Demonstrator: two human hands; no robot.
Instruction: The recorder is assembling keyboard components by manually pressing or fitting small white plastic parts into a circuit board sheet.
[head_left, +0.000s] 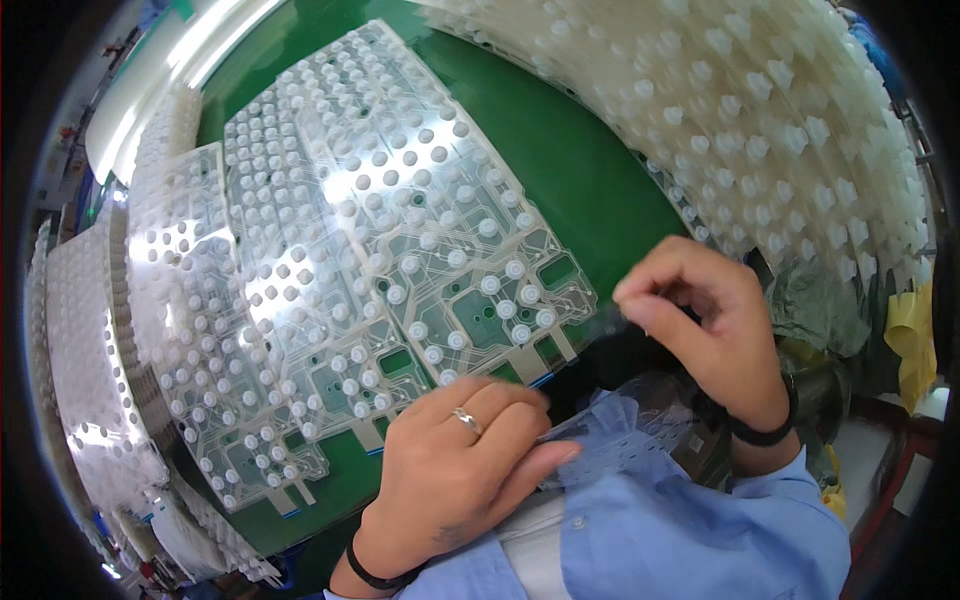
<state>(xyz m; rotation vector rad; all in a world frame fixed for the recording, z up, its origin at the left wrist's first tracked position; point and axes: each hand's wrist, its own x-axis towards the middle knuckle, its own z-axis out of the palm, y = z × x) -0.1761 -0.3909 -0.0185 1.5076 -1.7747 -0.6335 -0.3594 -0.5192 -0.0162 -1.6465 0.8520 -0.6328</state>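
Observation:
My left hand (465,450), with a ring on one finger, is curled closed in front of the table's near edge. Between its thumb and fingers sits the end of a clear plastic sheet (625,435) marked with small dark spots, which spreads rightward above my lap. My right hand (705,325) is raised above the sheet's far right part, thumb and forefinger pinched together; whatever is between them is too small to make out. Just beyond my hands lie two clear keyboard membranes (432,240) side by side, printed with circuit lines and dotted with white rubber domes.
The membranes rest on a green table (590,190). Stacks of similar domed sheets stand on the left (95,340), and a large tilted stack (740,110) rises at the right. Crumpled clear plastic (820,305) and a yellow piece (910,335) hang beyond my right hand.

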